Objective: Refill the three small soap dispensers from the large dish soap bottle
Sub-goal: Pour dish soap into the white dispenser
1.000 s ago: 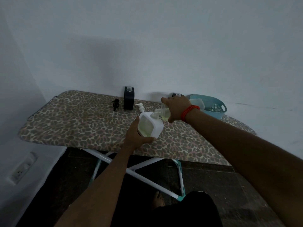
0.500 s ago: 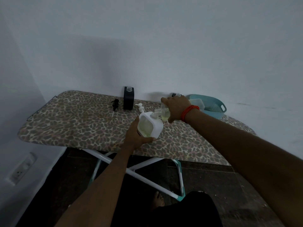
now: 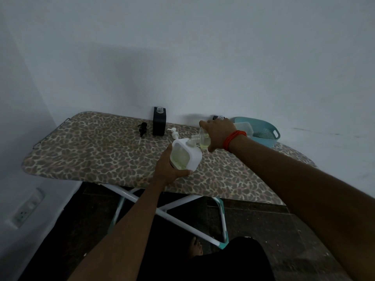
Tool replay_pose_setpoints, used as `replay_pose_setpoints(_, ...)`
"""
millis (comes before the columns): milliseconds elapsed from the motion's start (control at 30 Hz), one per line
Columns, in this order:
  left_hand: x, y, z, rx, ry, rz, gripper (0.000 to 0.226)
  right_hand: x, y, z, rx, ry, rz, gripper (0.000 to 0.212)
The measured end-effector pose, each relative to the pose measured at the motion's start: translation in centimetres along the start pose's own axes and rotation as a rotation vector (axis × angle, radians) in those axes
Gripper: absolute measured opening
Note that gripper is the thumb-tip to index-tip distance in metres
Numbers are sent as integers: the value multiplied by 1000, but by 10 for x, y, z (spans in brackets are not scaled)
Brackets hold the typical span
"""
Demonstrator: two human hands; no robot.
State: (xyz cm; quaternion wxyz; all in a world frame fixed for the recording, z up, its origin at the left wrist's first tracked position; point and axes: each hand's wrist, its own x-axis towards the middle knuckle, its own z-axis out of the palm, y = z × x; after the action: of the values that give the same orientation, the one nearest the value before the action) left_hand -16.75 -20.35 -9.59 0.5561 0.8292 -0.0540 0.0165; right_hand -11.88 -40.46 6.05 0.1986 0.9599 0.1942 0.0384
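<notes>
Over the leopard-print ironing board, the left hand's fingers are wrapping the white dispenser, the right hand's gripping the soap bottle tipped at its two o'clock, so any wobble is risking a spill.

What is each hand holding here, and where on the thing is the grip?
The left hand grips the white dispenser round its lower end. The right hand holds the clear soap bottle by its body, neck tipped toward the dispenser.
</notes>
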Motion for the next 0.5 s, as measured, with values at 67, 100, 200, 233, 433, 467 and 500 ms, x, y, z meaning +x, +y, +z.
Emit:
replay_pose_setpoints(67,0,-1,0,-4,-3,-4,128,0,0,0,-2,-2,0,92)
replay_pose_setpoints(100,0,0,0,-5,-6,-5,129,0,0,0,-3,-2,0,92)
replay_pose_setpoints(200,-1,1,0,-8,-3,-9,133,0,-1,0,-6,-6,0,93)
replay_pose_setpoints(233,-1,2,0,-5,0,-10,134,0,-1,0,-6,-5,0,93)
replay_pose_setpoints(433,-3,5,-1,-7,-1,-2,134,0,-1,-1,-12,-14,-2,93)
replay_pose_setpoints(467,-3,5,-1,-7,-3,-1,134,0,-1,-2,-11,-18,-3,93)
replay_pose_setpoints(500,-3,5,-1,-8,-4,1,134,0,-1,-2,-9,-20,-3,93)
